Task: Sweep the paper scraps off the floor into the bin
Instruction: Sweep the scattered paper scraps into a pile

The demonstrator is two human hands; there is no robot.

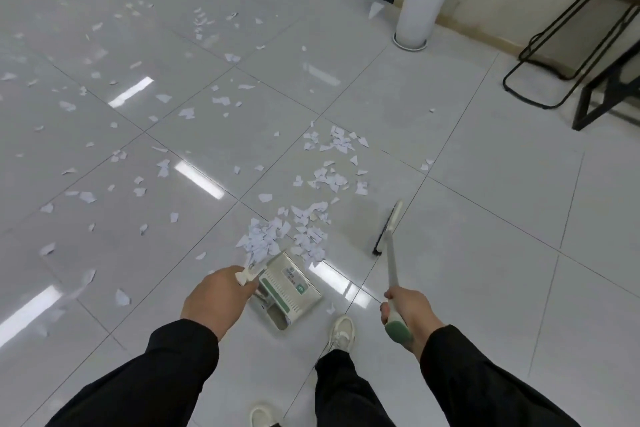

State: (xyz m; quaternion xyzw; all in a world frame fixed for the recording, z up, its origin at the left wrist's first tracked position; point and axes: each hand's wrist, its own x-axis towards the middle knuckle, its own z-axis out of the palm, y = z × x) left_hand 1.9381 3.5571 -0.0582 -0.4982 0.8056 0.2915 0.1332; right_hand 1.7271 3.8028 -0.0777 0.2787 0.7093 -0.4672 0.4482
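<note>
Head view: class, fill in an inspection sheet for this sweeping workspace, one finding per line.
Surface: glossy tiled floor.
Job's things: paper scraps piled at the dustpan mouth; broom head on floor, right of pile.
Clutter: loose scraps scattered wide to the left.
Grippers: left hand grips dustpan handle; right hand grips broom handle.
Cables: nothing seen.
Surroundings: potted plant, black chair frame.

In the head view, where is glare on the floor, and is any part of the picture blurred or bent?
Head view: bright rectangular glare strips lie on the glossy floor tiles, one just past the dustpan; the wide lens bows the tile seams; the paper scraps near the dustpan look sharp, the far ones and the white plant pot softer; the broom head is slightly smeared.
</note>
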